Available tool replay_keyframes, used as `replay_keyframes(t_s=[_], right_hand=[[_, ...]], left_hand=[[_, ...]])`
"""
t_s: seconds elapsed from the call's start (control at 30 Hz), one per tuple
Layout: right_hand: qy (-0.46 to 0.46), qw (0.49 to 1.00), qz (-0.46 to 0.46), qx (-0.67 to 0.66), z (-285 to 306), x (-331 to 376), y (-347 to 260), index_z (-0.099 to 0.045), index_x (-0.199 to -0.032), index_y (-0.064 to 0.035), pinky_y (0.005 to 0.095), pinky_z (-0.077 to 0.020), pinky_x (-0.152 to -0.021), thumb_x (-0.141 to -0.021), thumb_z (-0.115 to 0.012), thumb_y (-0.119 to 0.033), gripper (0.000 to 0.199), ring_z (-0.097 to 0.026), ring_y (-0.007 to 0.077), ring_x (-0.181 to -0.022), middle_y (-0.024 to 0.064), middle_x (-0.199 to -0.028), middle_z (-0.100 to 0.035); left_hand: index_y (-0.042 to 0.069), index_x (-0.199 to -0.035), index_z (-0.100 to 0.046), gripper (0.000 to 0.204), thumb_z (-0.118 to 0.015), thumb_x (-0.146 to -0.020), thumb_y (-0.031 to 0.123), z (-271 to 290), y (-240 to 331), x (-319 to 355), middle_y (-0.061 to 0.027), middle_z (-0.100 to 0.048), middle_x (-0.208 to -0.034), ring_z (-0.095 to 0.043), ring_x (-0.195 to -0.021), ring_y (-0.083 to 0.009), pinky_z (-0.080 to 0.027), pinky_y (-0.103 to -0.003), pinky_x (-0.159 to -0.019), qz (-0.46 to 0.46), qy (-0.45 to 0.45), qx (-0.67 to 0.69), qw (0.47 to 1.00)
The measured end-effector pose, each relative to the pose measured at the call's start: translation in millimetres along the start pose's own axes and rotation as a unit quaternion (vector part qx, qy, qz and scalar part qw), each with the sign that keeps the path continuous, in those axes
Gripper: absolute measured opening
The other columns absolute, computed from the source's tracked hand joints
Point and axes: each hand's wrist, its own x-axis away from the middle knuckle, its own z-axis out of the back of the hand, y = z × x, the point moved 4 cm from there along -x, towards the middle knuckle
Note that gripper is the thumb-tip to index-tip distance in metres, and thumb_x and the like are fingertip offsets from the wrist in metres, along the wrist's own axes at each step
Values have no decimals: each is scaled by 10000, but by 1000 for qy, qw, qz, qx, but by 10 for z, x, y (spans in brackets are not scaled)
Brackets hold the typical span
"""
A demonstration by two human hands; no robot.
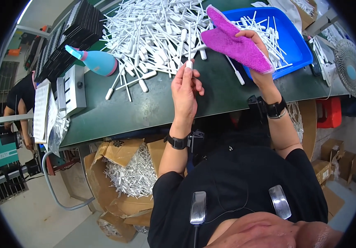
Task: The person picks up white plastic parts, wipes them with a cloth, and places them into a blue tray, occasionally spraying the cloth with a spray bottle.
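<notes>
My left hand [185, 89] is closed, pinching the wider end of a white plastic stick [189, 64] between thumb and fingers; its thin shaft points away from me. In my right hand [257, 38] a magenta fluffy cloth [244, 51] is gripped, draped over the palm and partly hiding the fingers. The cloth hangs over the left edge of a blue tray [308, 58] holding more white sticks. Beyond my left hand spreads a large heap of similar white sticks [153, 35]. One loose stick [239, 77] lies on the table between my hands.
On the green table [132, 113], a blue spray bottle [97, 63] and a grey device [75, 89] stand left, near stacked black trays [80, 27]. A fan [351, 70] is at right. Below sits a cardboard box of sticks [130, 173]. Another person [20, 97] is at far left.
</notes>
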Motion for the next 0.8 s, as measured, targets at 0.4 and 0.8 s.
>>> replay_keyframes(t_s=[0.4,0.8], right_hand=[[28,934,-252,-250,-635,348,-11,-538,-1115,-40,273,-453,-860,-931,-556,-173,228,-547,89,-974,55,-1076,-589],[-104,745,-35,-658,426,-150,218,-546,-1044,-53,247,-388,-523,-937,-479,-356,329,-465,108,-568,3,-749,-542]], left_hand=[[2,-1151,-499,231,-506,-951,118,-507,-144,-51,-94,-624,-932,-577,-646,-122,-465,-256,-532,-163,-23,-257,952],[22,-1076,-486,183,-513,-944,146,-712,-459,326,-79,-588,-869,-542,-635,-120,-417,-263,-472,334,-264,193,884]])
